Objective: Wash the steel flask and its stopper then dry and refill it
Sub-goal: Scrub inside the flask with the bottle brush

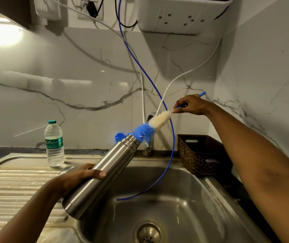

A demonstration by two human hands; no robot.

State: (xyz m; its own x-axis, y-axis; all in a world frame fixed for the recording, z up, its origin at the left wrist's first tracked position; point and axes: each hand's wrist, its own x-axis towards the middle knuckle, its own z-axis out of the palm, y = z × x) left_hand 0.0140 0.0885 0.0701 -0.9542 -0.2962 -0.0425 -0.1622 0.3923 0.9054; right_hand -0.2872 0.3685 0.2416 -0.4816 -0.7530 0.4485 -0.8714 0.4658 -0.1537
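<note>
The steel flask (101, 174) is tilted over the sink, its open threaded mouth pointing up and to the right. My left hand (80, 178) grips its body near the middle. A bottle brush (150, 127) with blue and white bristles has its blue tip at the flask's mouth. My right hand (191, 104) pinches the brush's thin blue handle, up near the wall. The stopper is not visible.
The steel sink basin (184, 207) with its drain lies below the flask, and a ribbed drainboard (17, 186) lies to the left. A plastic water bottle (54, 144) stands behind the drainboard. At the right is a brown basket (200, 155). A blue tube (172, 137) hangs into the basin beside the tap (148, 148).
</note>
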